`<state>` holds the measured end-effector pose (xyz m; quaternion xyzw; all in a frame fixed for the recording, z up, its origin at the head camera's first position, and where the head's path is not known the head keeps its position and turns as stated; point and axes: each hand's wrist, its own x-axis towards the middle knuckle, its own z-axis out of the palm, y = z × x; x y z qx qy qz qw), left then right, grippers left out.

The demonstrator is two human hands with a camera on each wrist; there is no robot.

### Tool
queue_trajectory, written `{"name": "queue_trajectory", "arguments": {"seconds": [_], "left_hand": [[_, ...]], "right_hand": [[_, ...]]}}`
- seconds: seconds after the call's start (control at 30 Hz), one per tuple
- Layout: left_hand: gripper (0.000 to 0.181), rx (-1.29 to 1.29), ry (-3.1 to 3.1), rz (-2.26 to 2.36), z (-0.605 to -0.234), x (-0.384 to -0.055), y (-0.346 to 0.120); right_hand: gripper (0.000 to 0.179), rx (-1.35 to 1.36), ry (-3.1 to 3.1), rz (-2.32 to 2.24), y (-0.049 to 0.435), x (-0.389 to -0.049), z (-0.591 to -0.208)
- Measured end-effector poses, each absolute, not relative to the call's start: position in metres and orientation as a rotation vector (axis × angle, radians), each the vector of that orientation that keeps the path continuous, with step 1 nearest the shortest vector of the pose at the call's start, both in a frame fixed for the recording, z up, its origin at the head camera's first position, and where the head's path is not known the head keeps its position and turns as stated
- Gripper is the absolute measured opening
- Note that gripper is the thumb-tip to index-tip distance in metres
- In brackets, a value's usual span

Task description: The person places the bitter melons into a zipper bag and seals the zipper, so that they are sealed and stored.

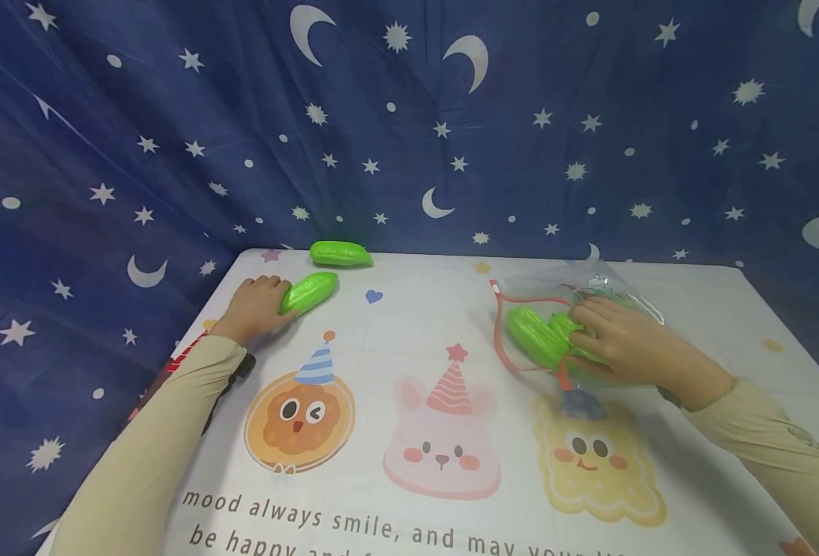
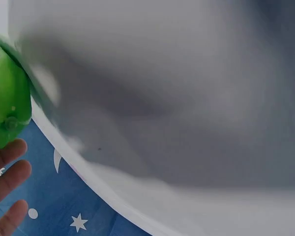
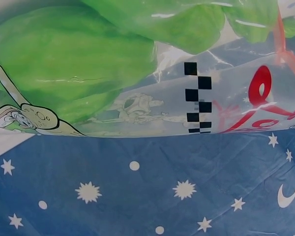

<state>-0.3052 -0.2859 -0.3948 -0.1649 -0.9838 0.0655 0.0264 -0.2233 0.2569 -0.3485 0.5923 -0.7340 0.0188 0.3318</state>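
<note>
My left hand (image 1: 256, 307) grips one end of a green toy cucumber (image 1: 314, 290) at the table's left side, thumb on its near side. In the left wrist view that cucumber (image 2: 7, 96) shows at the left edge, with fingertips (image 2: 17, 172) beside and below it. My right hand (image 1: 621, 340) holds a clear plastic bag by its upper side, fingers bent over it. The bag's orange-red mouth edge (image 1: 498, 340) stands open toward the left. Several green cucumbers (image 1: 536, 336) lie inside, partly hidden by the hand. Printed bag plastic (image 3: 236, 103) fills the right wrist view.
Another green cucumber (image 1: 340, 253) lies at the table's back edge, behind the left hand. A white cloth with printed cartoon figures covers the table (image 1: 423, 309). A blue curtain (image 1: 409, 131) with stars and moons hangs behind and to the left.
</note>
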Motion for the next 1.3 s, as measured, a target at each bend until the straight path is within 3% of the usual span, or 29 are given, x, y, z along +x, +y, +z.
{"name": "queue_trajectory", "arguments": {"seconds": [1.3], "left_hand": [[0.058,-0.578,-2.963,0.247,-0.3960,-0.3037,-0.2767]], "right_hand": [[0.038,1.545,-1.916,0.028,0.2570,-0.2239,-0.3498]]}}
